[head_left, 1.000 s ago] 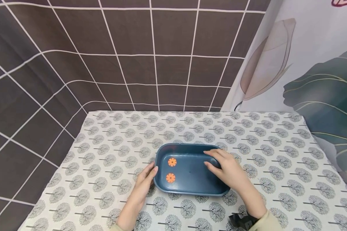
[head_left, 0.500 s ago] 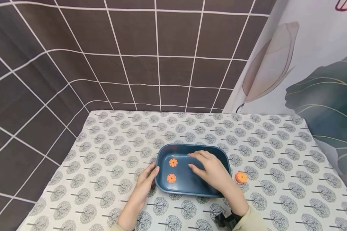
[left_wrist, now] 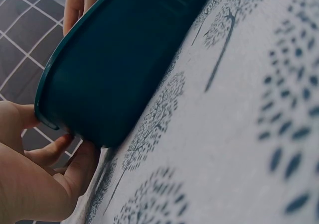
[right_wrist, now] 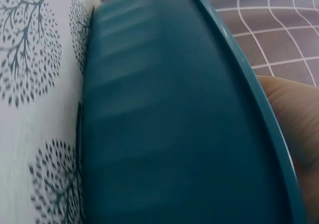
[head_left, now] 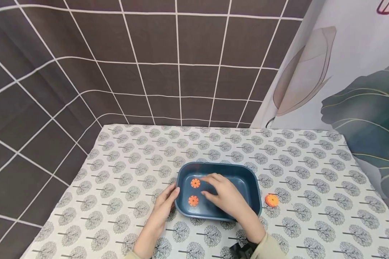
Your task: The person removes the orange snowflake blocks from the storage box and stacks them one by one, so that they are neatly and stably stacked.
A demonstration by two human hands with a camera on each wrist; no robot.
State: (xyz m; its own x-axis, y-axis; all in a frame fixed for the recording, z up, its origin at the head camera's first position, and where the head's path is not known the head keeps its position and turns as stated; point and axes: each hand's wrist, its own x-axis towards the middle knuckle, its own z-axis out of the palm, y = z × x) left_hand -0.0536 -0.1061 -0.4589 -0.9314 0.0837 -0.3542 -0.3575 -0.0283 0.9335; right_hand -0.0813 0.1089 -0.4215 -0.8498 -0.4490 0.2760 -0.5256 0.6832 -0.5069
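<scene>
A dark blue plastic basin (head_left: 251, 180) rests on the cloth. My left hand (head_left: 162, 203) holds its left end, thumb at the rim and fingers against the outer wall; the left wrist view shows this hand (left_wrist: 55, 179) close up. Flat on the basin floor lie two orange notched discs, the far disc (head_left: 195, 183) and the near disc (head_left: 193, 200). My right hand (head_left: 225, 194) reaches over the near side into the basin, thumb and forefinger spread apart beside the far disc, holding nothing. In the right wrist view, the basin wall (right_wrist: 149, 109) hides most of that hand.
Right of the basin, outside it, sits a small pile of orange discs (head_left: 272, 200). A white tablecloth (head_left: 129, 216) printed with grey trees covers the table. Dark grid-patterned fabric (head_left: 149, 43) hangs behind, and a pale leaf-printed curtain (head_left: 304, 72) hangs at the right.
My right hand has moved left across the basin toward the orange discs inside, bringing the disc pile at the right into sight. The left hand keeps its hold on the basin.
</scene>
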